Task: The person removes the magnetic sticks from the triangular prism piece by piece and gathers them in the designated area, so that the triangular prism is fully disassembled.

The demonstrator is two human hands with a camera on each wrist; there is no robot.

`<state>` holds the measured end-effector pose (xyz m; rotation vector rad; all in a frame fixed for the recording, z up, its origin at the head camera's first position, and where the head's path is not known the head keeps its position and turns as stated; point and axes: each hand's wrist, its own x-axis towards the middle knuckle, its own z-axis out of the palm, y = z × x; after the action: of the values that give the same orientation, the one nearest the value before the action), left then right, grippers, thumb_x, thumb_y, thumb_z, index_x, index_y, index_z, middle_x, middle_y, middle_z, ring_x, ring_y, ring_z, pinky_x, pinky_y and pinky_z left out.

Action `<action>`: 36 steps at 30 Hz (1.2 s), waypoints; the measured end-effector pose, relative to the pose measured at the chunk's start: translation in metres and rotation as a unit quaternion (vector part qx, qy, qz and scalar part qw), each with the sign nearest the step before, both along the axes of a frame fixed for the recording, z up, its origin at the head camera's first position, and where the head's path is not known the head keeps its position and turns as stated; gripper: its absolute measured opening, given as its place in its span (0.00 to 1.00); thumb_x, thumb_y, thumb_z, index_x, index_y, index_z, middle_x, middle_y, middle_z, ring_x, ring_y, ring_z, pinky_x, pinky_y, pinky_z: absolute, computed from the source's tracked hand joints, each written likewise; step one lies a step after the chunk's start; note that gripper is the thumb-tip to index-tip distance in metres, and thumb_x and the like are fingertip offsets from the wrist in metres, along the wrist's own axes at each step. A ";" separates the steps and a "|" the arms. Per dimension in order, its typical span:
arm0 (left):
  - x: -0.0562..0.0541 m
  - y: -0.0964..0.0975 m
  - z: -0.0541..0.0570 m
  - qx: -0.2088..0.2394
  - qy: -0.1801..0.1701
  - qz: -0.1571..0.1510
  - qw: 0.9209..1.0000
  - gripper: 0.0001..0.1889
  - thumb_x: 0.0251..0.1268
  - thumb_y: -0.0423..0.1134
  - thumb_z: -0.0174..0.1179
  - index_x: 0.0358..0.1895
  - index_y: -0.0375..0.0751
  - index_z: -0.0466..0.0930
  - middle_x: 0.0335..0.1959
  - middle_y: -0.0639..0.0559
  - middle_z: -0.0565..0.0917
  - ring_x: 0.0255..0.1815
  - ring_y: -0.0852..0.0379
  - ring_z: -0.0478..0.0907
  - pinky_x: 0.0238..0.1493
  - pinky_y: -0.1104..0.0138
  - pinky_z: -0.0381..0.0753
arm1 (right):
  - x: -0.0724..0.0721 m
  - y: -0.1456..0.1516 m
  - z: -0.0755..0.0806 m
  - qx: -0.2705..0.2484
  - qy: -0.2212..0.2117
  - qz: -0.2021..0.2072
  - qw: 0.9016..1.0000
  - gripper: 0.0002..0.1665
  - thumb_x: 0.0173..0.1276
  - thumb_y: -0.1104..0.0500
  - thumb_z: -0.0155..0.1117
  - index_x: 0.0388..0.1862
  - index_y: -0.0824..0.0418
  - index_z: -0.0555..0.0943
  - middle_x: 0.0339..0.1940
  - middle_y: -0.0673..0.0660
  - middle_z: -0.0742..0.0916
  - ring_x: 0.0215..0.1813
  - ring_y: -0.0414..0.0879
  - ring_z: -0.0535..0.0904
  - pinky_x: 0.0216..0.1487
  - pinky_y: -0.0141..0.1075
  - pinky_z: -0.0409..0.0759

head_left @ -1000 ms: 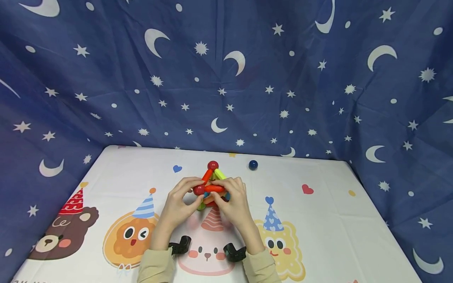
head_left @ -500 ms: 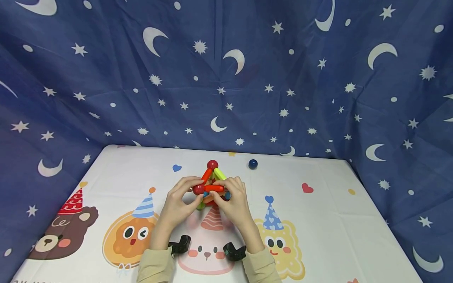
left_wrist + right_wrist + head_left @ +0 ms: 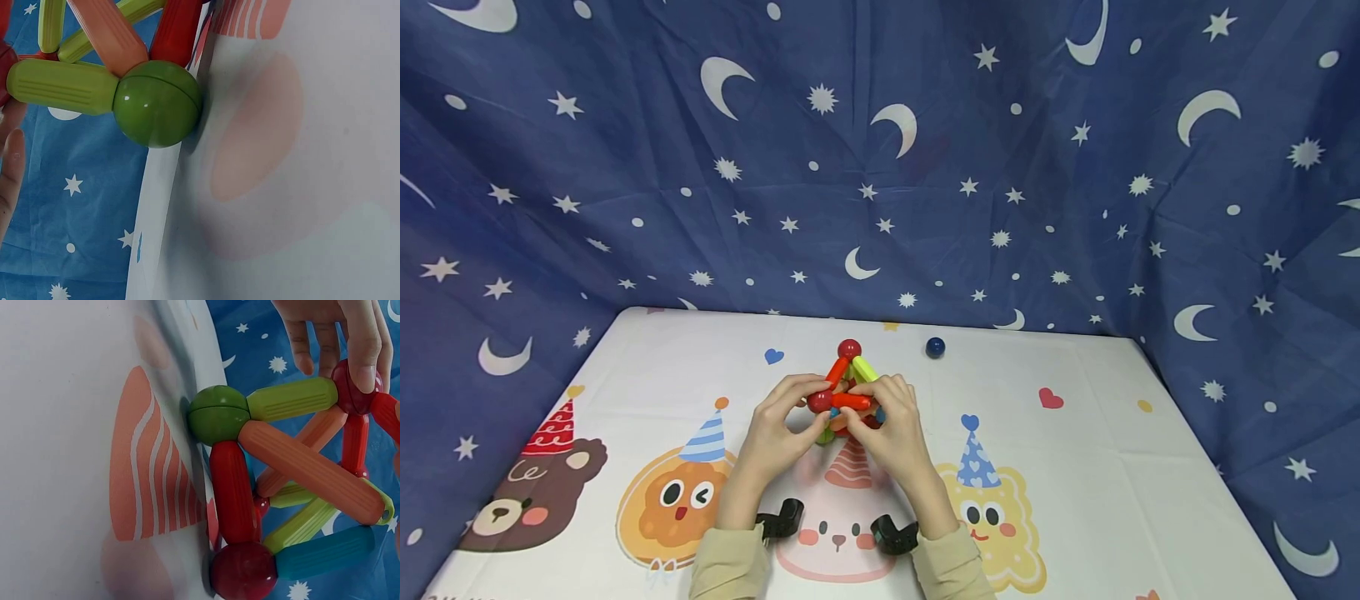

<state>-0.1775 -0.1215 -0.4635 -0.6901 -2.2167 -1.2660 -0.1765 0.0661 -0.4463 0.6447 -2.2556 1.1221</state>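
Both hands on a ball-and-rod frame at the centre of the tabletop

In the head view, a many-coloured frame (image 3: 306, 469) of rods and balls sits just below the centre, over the printed white tabletop (image 3: 1097, 458). The left hand (image 3: 778, 425) is partly closed, pinching a red ball (image 3: 819, 402) between thumb and fingers. The right hand (image 3: 891, 421), also partly closed, pinches the red rod (image 3: 850, 401) that meets this ball, its thumb below and fingers above. Higher in the frame, another red ball (image 3: 849, 350) joins a slanting orange-red rod (image 3: 837, 372) and a yellow rod (image 3: 865, 368).

The right wrist view shows a green ball (image 3: 219, 415) at upper middle and a dark red ball (image 3: 242, 572) at bottom centre, with an upright red rod (image 3: 234, 490) between them. A blue rod (image 3: 325, 552) runs rightward from the dark red ball. Whether these balls touch the tabletop is hard to tell.

A navy ball (image 3: 935, 347) lies apart, above and right of the hands, near the blue star-and-moon curtain (image 3: 955, 150).
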 end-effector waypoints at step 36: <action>0.000 0.001 0.000 0.008 0.001 0.002 1.000 0.22 0.51 0.26 0.68 0.52 0.45 0.81 0.52 0.49 0.81 0.48 0.56 0.80 0.42 0.64 0.83 | -0.003 0.019 0.010 -0.060 0.033 -0.002 0.998 0.12 0.52 0.67 0.72 0.35 0.62 0.79 0.29 0.54 0.82 0.34 0.42 0.74 0.33 0.29 0.78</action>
<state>-0.1775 -0.1209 -0.4636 -0.6806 -2.2024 -1.2809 -0.1798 0.0852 -0.4367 0.6195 -2.1163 1.2060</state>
